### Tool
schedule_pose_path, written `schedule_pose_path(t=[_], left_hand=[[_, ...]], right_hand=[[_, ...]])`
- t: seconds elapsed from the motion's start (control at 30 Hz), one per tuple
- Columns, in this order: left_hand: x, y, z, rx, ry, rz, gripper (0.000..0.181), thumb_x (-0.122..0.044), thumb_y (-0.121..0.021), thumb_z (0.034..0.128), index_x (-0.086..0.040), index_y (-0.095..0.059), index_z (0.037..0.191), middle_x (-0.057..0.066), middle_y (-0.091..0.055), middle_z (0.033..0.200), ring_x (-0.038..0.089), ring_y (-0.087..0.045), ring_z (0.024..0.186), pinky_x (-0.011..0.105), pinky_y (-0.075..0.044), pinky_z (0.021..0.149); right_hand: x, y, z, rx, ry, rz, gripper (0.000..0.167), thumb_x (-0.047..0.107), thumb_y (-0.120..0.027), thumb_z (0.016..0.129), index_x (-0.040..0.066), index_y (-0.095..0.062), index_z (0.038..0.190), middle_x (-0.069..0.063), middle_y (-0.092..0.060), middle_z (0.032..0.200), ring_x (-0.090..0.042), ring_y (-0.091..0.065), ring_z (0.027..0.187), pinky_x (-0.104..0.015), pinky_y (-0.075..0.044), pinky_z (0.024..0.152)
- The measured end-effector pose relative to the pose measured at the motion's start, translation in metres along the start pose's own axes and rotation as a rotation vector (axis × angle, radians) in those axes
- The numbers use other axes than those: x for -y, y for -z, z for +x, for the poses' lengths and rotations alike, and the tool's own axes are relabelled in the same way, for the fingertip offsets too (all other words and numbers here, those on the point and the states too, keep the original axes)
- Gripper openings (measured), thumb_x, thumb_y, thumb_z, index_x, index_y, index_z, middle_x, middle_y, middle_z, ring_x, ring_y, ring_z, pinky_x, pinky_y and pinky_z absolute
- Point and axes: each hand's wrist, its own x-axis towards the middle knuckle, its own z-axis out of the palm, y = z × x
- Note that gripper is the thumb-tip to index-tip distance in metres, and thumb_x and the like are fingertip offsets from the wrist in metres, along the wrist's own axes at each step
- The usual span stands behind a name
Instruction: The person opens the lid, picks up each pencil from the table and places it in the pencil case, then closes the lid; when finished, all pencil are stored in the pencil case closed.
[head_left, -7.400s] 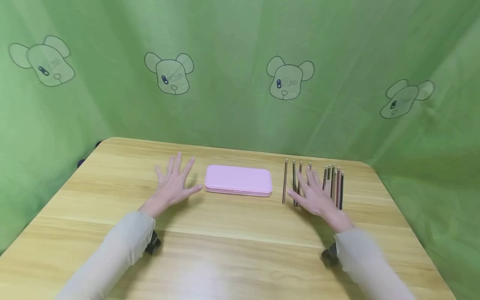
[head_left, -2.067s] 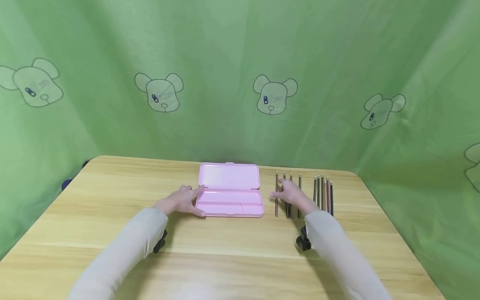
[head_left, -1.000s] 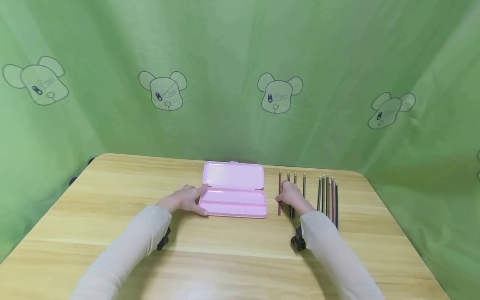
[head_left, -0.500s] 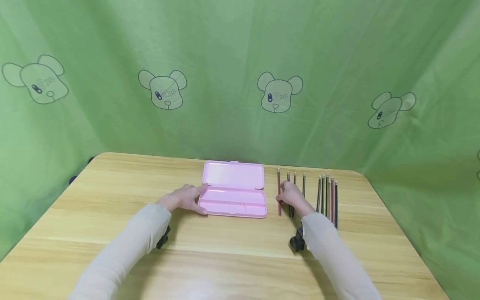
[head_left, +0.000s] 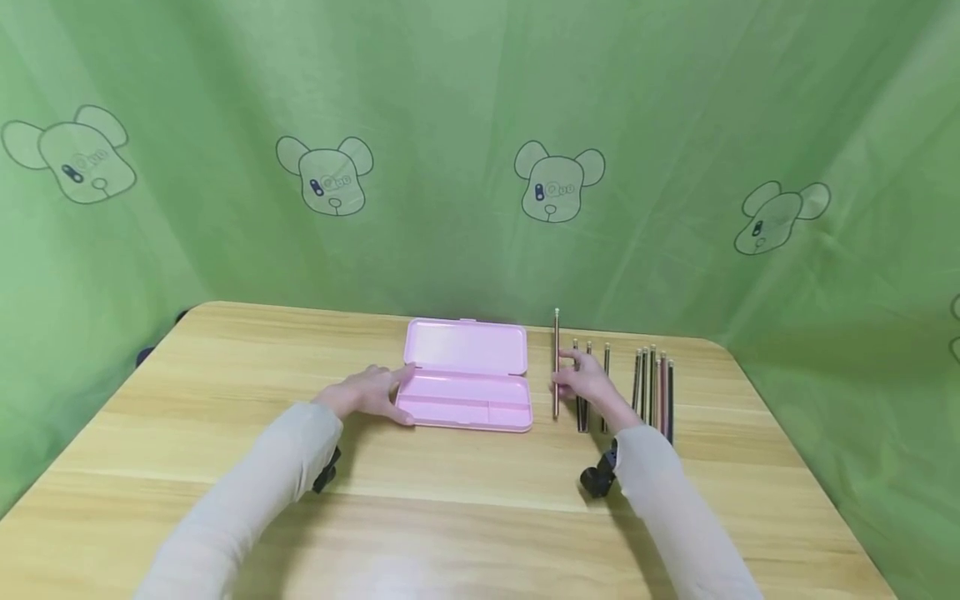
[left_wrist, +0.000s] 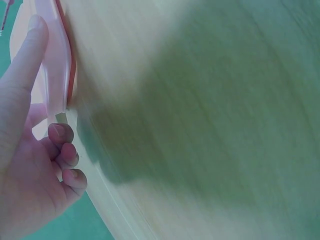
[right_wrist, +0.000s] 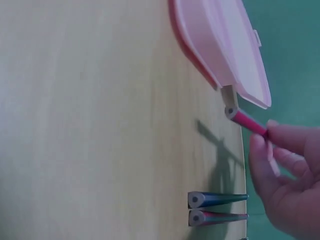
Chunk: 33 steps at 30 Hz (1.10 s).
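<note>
A pink pencil case (head_left: 465, 414) lies with its lid thrown back on the wooden table, its divided tray showing. My left hand (head_left: 369, 393) grips the case's left end, thumb at the front and index finger towards the hinge; the left wrist view shows the other fingers curled beside it. To the right of the case, my right hand (head_left: 588, 382) pinches a red pencil (right_wrist: 246, 120) between thumb and fingers. That pencil is above the table, its shadow apart from it. Right beside this hand lie a few more pencils (head_left: 606, 375), partly covered by it.
A further group of dark and reddish pencils (head_left: 654, 383) lies side by side at the right. Behind the table's back edge hangs a green curtain (head_left: 442, 250) with bear-head prints. Bare tabletop (head_left: 450, 517) stretches in front of both arms.
The case, earlier closed, now stands open with my left hand at its end. My right hand has taken hold of the leftmost pencil and lifted it off the table.
</note>
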Motion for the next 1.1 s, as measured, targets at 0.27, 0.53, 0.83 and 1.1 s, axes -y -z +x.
schedule_pose_path(t=[0.27, 0.53, 0.83, 1.1], left_hand=[[0.001, -0.001, 0.000, 0.009, -0.001, -0.004, 0.101, -0.052, -0.071, 0.0697, -0.011, -0.019, 0.146, 0.024, -0.045, 0.132, 0.039, -0.040, 0.120, 0.050, -0.034, 0.101], [0.000, -0.001, 0.001, 0.001, 0.002, 0.002, 0.102, -0.053, -0.072, 0.0687, -0.012, -0.020, 0.146, 0.025, -0.044, 0.132, 0.039, -0.040, 0.120, 0.051, -0.035, 0.099], [0.001, -0.001, 0.001, -0.007, -0.007, 0.017, 0.101, -0.052, -0.072, 0.0686, -0.010, -0.022, 0.145, 0.024, -0.047, 0.130, 0.038, -0.043, 0.118, 0.049, -0.037, 0.098], [0.000, 0.001, 0.001, -0.014, -0.012, 0.013, 0.100, -0.051, -0.073, 0.0681, -0.010, -0.023, 0.145, 0.023, -0.049, 0.128, 0.038, -0.044, 0.116, 0.048, -0.038, 0.097]], right_hand=[[0.003, -0.002, -0.004, 0.049, 0.098, 0.061, 0.059, -0.004, -0.053, 0.086, 0.001, -0.030, 0.140, -0.031, -0.051, 0.113, -0.017, -0.060, 0.080, -0.026, -0.054, 0.075], [0.012, -0.016, -0.004, 0.134, 0.205, 0.006, 0.050, -0.003, -0.056, 0.085, 0.000, -0.043, 0.133, -0.023, -0.055, 0.102, -0.031, -0.057, 0.088, -0.033, -0.053, 0.079], [0.021, -0.040, -0.008, 0.200, 0.331, -0.214, 0.032, 0.001, -0.063, 0.081, -0.001, -0.062, 0.112, -0.018, -0.064, 0.097, -0.015, -0.054, 0.082, -0.023, -0.047, 0.069], [0.030, -0.061, -0.008, 0.272, 0.529, -0.395, 0.024, -0.003, -0.060, 0.080, -0.002, -0.067, 0.103, -0.012, -0.064, 0.088, -0.016, -0.054, 0.079, -0.027, -0.047, 0.073]])
